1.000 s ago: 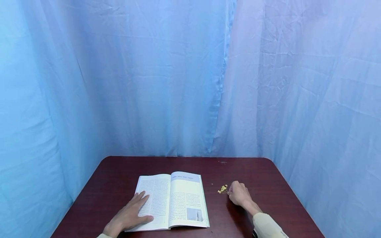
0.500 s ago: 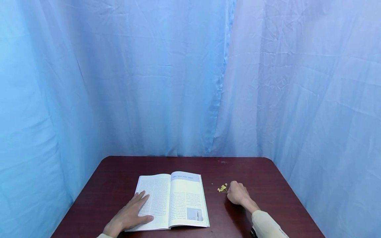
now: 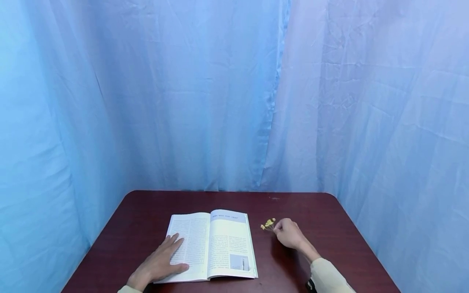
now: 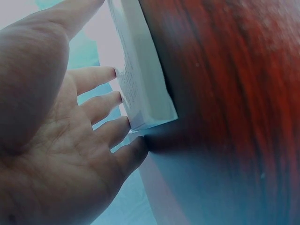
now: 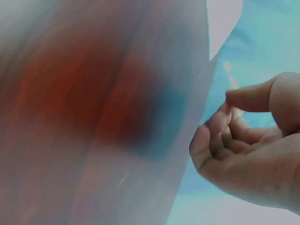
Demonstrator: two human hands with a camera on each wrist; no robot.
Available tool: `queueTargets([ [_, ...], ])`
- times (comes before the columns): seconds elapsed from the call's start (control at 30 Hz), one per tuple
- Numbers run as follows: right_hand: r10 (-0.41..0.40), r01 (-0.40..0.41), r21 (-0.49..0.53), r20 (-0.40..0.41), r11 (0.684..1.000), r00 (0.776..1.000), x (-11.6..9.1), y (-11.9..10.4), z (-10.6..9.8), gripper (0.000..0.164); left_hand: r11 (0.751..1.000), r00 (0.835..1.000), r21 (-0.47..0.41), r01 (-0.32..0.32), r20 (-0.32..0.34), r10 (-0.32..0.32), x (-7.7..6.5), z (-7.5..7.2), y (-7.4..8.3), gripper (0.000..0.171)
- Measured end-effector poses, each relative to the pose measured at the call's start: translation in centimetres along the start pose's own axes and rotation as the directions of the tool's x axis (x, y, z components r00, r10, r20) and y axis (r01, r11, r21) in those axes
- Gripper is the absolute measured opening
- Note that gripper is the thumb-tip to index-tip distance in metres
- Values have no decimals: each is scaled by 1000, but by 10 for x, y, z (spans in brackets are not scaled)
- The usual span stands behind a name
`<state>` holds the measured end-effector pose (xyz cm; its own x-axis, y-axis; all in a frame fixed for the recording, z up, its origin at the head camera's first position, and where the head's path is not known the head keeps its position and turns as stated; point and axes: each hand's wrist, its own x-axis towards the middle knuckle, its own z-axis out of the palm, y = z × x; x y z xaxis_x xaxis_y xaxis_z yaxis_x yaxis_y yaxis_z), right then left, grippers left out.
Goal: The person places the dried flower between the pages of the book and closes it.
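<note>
An open book (image 3: pixel 220 244) with printed pages lies on the dark red table. My left hand (image 3: pixel 160 260) rests on its left page with the fingers spread; in the left wrist view that hand (image 4: pixel 70 140) touches the page by the book's thick edge (image 4: pixel 150 79). To the right of the book, my right hand (image 3: pixel 290 234) pinches the thin stems of a small sprig of yellow flowers (image 3: pixel 269 223). The blossoms point left, towards the book. In the right wrist view the thumb and fingers of my right hand (image 5: pixel 248 136) meet at the tips, and the sprig is mostly hidden behind them.
The table (image 3: pixel 329 215) has rounded far corners and a small pale mark near its back edge. Light blue curtains (image 3: pixel 205 101) hang behind it and on both sides. A small picture (image 3: pixel 239 262) is printed on the right page.
My right hand has shifted slightly left and away from me, bringing the yellow flower sprig nearer to the book. My left hand stays on the left page.
</note>
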<state>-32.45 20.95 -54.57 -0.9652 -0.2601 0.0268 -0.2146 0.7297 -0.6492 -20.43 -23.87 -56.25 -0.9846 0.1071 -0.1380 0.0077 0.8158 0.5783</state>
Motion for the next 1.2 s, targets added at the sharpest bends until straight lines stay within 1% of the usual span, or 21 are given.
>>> queueTargets([
  [0.13, -79, 75, 82, 49, 994, 996, 3, -28, 8, 42, 1000, 1000, 8, 0, -3, 0, 1, -1, 1, 101],
  [0.23, -130, 119, 115, 88, 986, 988, 6, -47, 21, 34, 1000, 1000, 11, -3, 1, 3, 2, 1, 2, 101],
  [0.33, -168, 150, 132, 133, 980, 977, 9, -62, 38, 33, 1000, 1000, 8, -1, 3, 1, 2, 3, 4, 100],
  [0.47, -192, 169, 143, 164, 975, 968, 9, -78, 58, 27, 1000, 1000, 6, 4, 4, -4, 3, 5, 7, 99],
  [0.53, -200, 177, 144, 166, 974, 966, 9, -84, 66, 22, 1000, 1000, 3, 6, 7, -6, 3, 5, 8, 98],
  [0.63, -213, 188, 153, 175, 970, 961, 11, -93, 75, 21, 1000, 1000, 2, 4, 10, -4, 2, 5, 8, 98],
  [0.7, -224, 197, 157, 175, 968, 959, 13, -99, 80, 23, 1000, 1000, 6, 5, 9, -5, 2, 5, 7, 98],
  [0.83, -233, 204, 162, 188, 966, 954, 17, -106, 86, 35, 1000, 1000, 16, 9, 7, -9, 3, 5, 6, 99],
  [0.93, -230, 205, 151, 172, 967, 958, 18, -108, 91, 35, 1000, 1000, 19, 18, 7, -18, 3, 5, 6, 99],
  [1.1, -239, 225, 129, 109, 966, 965, 14, -103, 98, 17, 999, 999, 16, 34, -5, -34, 0, 8, 10, 99],
  [1.13, -249, 237, 119, 95, 964, 964, 12, -101, 98, 14, 999, 999, 14, 38, -20, -38, 0, 10, 8, 100],
  [1.2, -271, 264, 81, 90, 961, 958, 7, -98, 97, 7, 997, 997, 13, 76, -28, -75, -1, 10, 9, 101],
])
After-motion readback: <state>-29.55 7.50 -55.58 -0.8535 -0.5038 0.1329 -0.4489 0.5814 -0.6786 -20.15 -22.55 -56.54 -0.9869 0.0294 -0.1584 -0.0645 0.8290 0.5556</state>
